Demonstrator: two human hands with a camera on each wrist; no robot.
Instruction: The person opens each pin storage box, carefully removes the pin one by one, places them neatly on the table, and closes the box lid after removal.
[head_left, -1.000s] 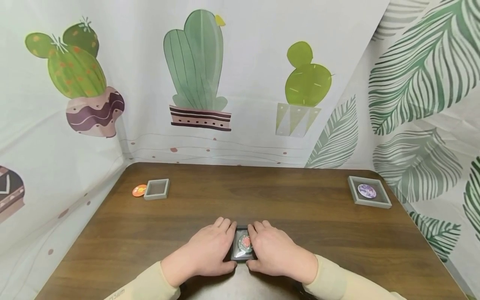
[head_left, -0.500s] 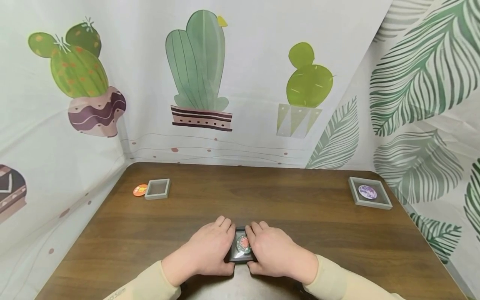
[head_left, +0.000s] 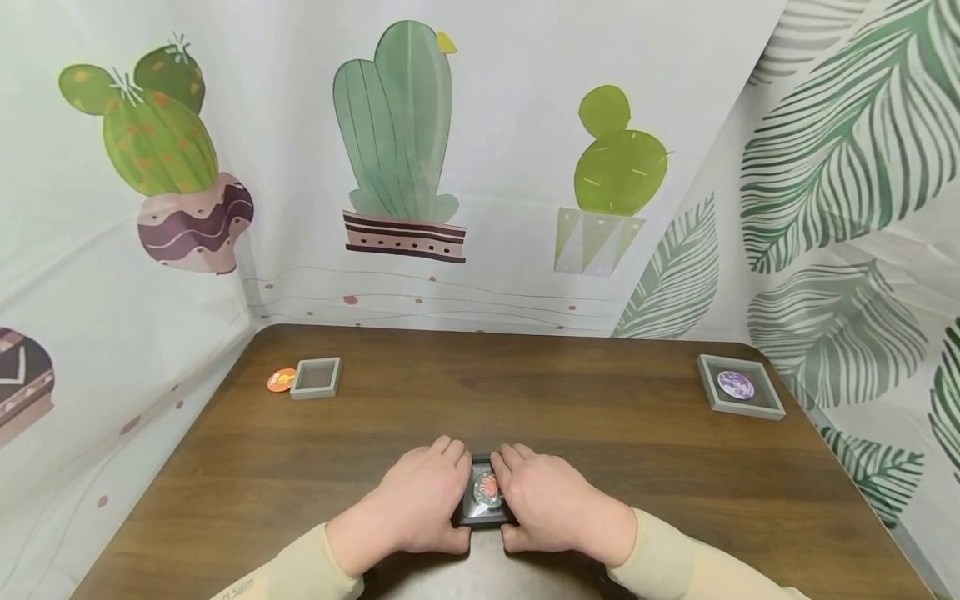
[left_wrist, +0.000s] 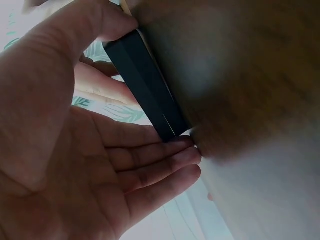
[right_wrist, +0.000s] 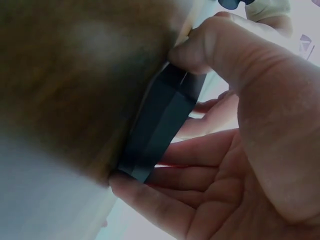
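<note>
A small black frame (head_left: pixel 485 522) with a clear window lies flat on the table near its front edge. Behind the window shows a round green token (head_left: pixel 487 490) with a red-and-white middle, partly covered by the right index finger. My left hand (head_left: pixel 420 500) grips the frame's left side, thumb at the near corner and fingertips at the far one. On the other side my right hand (head_left: pixel 551 502) holds it the same way. Both wrist views show the frame's dark side wall, in the left wrist view (left_wrist: pixel 145 85) and the right wrist view (right_wrist: pixel 160 125), between thumb and fingers.
At the back left, a grey square frame (head_left: pixel 317 361) overlaps or touches an orange round token (head_left: pixel 280 381). A larger grey frame (head_left: pixel 716 406) at the back right holds a purple-and-white round token (head_left: pixel 736 384). Printed cloth (head_left: pixel 510 167) walls the brown table (head_left: pixel 517 383) behind and at the sides.
Between the first and second frames the black frame shifts slightly left and the right index finger moves slightly left with it. Since then both hands have stayed nearly still.
</note>
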